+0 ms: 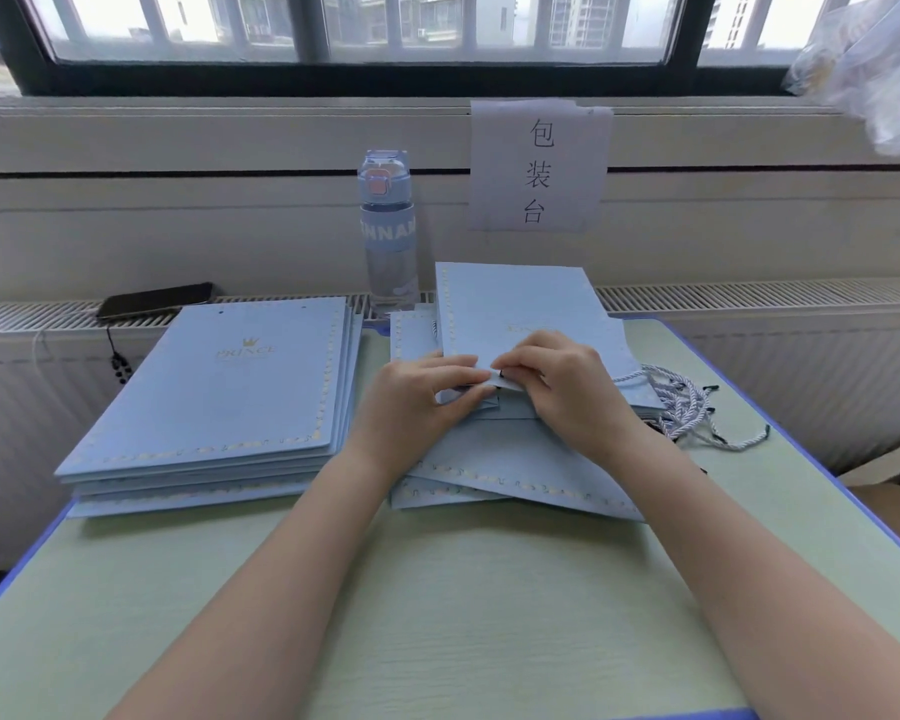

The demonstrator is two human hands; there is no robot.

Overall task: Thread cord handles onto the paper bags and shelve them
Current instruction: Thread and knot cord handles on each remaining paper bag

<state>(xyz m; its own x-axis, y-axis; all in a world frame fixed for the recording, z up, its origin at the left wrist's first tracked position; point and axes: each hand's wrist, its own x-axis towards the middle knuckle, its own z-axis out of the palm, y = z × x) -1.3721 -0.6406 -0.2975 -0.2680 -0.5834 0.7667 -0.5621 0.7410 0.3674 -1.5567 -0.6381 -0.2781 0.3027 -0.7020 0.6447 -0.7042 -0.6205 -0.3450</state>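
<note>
Right now both hands meet at the near edge of the top bag (515,304), which lies flat on a loose pile at about 1 o'clock on the table (437,589). The bag's long axis runs from 12 to 6 o'clock, with the worked edge at the 6 o'clock end, directly under the fingertips.

The left hand (417,397) comes in from 8 o'clock. Its fingers (458,379) lie nearly straight and close together on top of the edge, with the thumb beneath, so it pinches the bag and steadies it. The right hand (557,387) comes in from 4 o'clock with its fingers curled, thumb and forefinger pinched together at the same edge. A small dark tip shows there, which I take for the end of a cord (501,375); the hole itself is hidden by the fingers.

The step in hand looks like feeding that tip through the bag's edge. The move turns on the tip pointing toward 9 o'clock, straight at the left fingertips, which touch or nearly touch the right ones.

Spare cords (687,407) lie tangled at 3 o'clock, just beside the right wrist, so that hand is nearer for the next one. A tidy stack (219,387) sits at 10 o'clock, nearer the left hand. No shelf is in view.
</note>
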